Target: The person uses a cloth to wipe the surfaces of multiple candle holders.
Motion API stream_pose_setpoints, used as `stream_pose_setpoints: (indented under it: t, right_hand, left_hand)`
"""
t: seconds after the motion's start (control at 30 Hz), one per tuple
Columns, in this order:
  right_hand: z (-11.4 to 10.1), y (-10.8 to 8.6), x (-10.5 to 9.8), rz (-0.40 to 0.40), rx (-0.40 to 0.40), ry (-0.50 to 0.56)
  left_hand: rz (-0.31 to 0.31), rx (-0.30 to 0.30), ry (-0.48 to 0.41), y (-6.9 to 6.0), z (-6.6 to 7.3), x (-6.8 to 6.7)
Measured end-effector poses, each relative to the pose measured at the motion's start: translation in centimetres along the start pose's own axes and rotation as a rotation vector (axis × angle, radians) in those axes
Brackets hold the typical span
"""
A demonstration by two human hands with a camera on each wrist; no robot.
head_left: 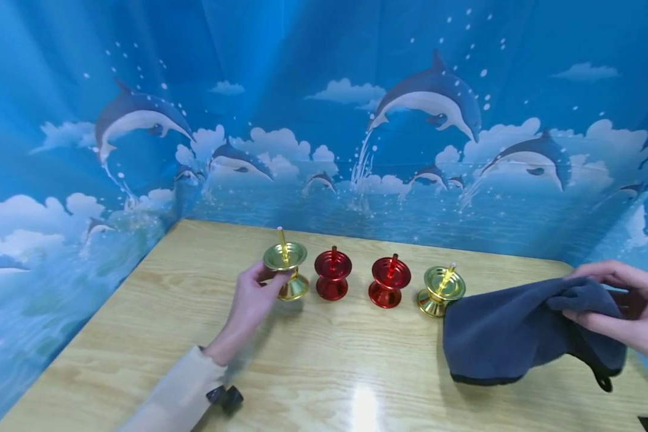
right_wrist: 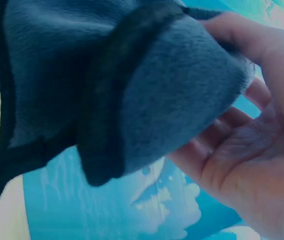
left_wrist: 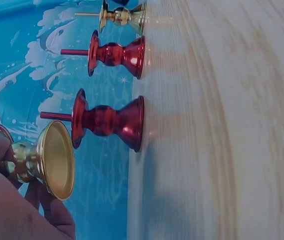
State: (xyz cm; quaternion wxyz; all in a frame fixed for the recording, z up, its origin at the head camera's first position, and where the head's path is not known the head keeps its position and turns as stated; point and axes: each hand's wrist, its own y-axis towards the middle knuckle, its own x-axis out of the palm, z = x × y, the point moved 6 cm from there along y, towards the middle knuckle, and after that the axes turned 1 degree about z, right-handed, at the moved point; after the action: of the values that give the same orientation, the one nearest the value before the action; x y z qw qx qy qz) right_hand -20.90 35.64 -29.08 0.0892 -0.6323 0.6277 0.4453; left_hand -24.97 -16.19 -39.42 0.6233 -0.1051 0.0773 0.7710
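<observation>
My left hand [head_left: 251, 303] grips a shiny gold candle holder [head_left: 294, 289] by its stem, below the dish. In the left wrist view, the round base of this gold candle holder [left_wrist: 57, 160] is tipped and off the table. A dark blue-grey cloth [head_left: 510, 330] with black edging hangs from my right hand [head_left: 634, 306], pinched between thumb and fingers. The right wrist view shows a folded part of the cloth [right_wrist: 181, 95] near the palm. The cloth's left corner overlaps the base of another gold candle holder [head_left: 443, 287]; whether they touch I cannot tell.
Two red candle holders [head_left: 332, 277] [head_left: 389, 283] stand upright between the gold ones on the wooden table [head_left: 313, 372]. Behind the table hangs a blue dolphin-print curtain [head_left: 281, 174]. A small black clip-like object [head_left: 225, 398] is at my left sleeve.
</observation>
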Motion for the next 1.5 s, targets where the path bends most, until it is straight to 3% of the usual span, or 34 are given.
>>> stream_pose_setpoints:
  t: [0.1, 0.27, 0.37, 0.5, 0.67, 0.87, 0.97, 1.03, 1.13, 1.27, 1.37, 1.5]
  right_hand:
    - [0.4, 0.1, -1.1, 0.095, 0.025, 0.015]
    - [1.8, 0.2, -2.6, 0.224, 0.093, -0.113]
    - [2.5, 0.4, -3.1, 0.247, 0.131, -0.220]
    - [3.0, 0.8, -3.2, 0.245, 0.137, -0.273]
    - [2.6, 1.9, -3.1, 0.258, 0.062, -0.310]
    - [0.7, 2.9, -1.9, 0.268, -0.133, -0.413]
    - [0.7, 2.9, -0.6, 0.198, -0.173, -0.471]
    - [1.1, 2.7, 0.6, 0.110, -0.146, -0.499]
    - [2.5, 1.9, 2.7, -0.059, -0.030, -0.466]
    - [4.2, 0.6, 4.9, -0.243, 0.155, -0.344]
    - [4.7, -0.1, 5.7, -0.319, 0.212, -0.295]
    - [5.1, -0.6, 6.2, -0.354, 0.251, -0.275]
  left_hand:
    - [0.009, 0.003, -0.017, 0.3, -0.4, -0.1]
    - [0.014, 0.002, -0.026, 0.8, -0.7, -0.4]
    - [0.012, -0.006, -0.029, 1.0, -0.8, -0.5]
    - [0.011, -0.022, -0.020, 1.5, -0.9, -0.5]
    - [0.016, -0.019, 0.004, 2.3, -1.2, -0.5]
    - [0.018, -0.022, 0.020, 3.3, -1.6, -0.6]
    - [0.015, -0.027, 0.032, 3.6, -1.8, -0.6]
    - [0.012, -0.034, 0.033, 3.6, -1.9, -0.6]
    - [-0.002, -0.044, 0.037, 3.6, -2.0, -0.5]
    - [-0.012, -0.053, 0.040, 3.6, -2.0, -0.4]
    - [-0.011, -0.059, 0.037, 3.7, -2.1, -0.4]
    - [-0.012, -0.063, 0.033, 3.7, -2.1, -0.4]
